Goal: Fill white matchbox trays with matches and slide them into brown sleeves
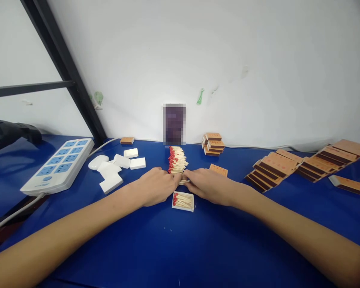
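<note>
A pile of red-tipped matches (177, 158) lies in a row on the blue table, heads to the left. At its near end my left hand (160, 185) is closed, its fingertips pressed on the matches from the left. From the right, my right hand (205, 185) is closed on the same few matches, thumb and fingers meeting around their plain ends. How many matches lie between the fingers is hidden. Just below both hands sits a white matchbox tray (193, 208) holding matches, heads to the left. An orange matchbox sleeve (219, 170) lies right behind my right hand.
White tray pieces (111, 183) and a white mouse-like object (98, 163) lie left, beside a power strip (57, 165). Stacked matchboxes (213, 144) stand near the wall. Rows of matchbox sleeves (277, 165) spread right. A blurred dark panel (174, 124) leans at the back.
</note>
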A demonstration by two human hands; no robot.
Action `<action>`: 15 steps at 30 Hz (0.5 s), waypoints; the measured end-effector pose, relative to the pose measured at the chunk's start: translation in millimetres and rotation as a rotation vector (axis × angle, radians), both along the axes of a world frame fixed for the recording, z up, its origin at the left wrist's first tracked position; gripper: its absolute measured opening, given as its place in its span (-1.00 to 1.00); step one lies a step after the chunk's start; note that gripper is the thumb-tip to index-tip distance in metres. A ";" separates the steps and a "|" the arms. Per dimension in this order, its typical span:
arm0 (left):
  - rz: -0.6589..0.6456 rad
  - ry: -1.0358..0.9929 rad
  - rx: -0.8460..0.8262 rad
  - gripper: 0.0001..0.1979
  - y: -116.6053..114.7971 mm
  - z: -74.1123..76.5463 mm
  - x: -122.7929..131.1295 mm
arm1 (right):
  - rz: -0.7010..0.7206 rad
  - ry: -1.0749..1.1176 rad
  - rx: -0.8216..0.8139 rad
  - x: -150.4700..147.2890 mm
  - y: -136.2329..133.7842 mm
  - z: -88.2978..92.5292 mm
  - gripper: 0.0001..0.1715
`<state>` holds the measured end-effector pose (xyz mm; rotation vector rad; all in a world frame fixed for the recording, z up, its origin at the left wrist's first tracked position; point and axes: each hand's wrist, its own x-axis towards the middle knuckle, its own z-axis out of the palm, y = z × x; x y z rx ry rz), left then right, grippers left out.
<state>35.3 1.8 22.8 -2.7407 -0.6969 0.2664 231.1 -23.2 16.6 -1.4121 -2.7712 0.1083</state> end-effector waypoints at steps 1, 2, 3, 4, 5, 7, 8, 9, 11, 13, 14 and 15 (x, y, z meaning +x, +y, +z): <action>0.003 -0.007 -0.005 -0.71 -0.2 1.5 -0.6 | -0.004 0.026 -0.015 -0.1 -1.0 2.3 -0.86; 0.009 -0.012 -0.009 -0.71 -1.2 4.1 -1.5 | -0.007 0.053 -0.029 -0.3 -2.7 5.7 -0.85; 0.016 -0.017 -0.015 -0.71 -3.1 7.8 -2.7 | -0.010 0.083 -0.044 -0.6 -5.3 10.0 -0.84; 0.021 -0.021 -0.024 -0.71 -5.8 12.2 -4.2 | -0.011 0.116 -0.063 -0.9 -8.6 15.2 -0.83; 0.019 -0.029 -0.043 -0.71 -9.3 17.1 -5.8 | -0.010 0.150 -0.086 -1.3 -12.6 20.9 -0.81; -0.017 -0.054 -0.134 -0.76 -17.2 25.8 -9.2 | -0.034 0.225 -0.200 -2.3 -21.3 32.0 -0.78; -0.027 -0.070 -0.196 -0.83 -20.8 28.7 -10.7 | -0.052 0.255 -0.281 -2.9 -25.3 36.4 -0.76; -0.032 -0.095 -0.243 -0.89 -23.8 30.3 -12.1 | -0.077 0.272 -0.368 -3.7 -28.8 39.6 -0.75; -0.032 -0.131 -0.322 -0.92 -26.9 29.7 -14.4 | -0.105 0.297 -0.478 -5.3 -33.4 41.8 -0.75; -0.019 -0.177 -0.389 -0.87 -26.7 26.3 -16.3 | -0.127 0.321 -0.545 -6.1 -35.0 40.2 -0.75; -0.013 -0.208 -0.427 -0.85 -25.8 24.6 -17.2 | -0.139 0.329 -0.567 -6.1 -35.0 38.9 -0.74; -0.009 -0.244 -0.468 -0.83 -24.8 23.5 -18.2 | -0.150 0.334 -0.587 -5.8 -34.8 37.9 -0.73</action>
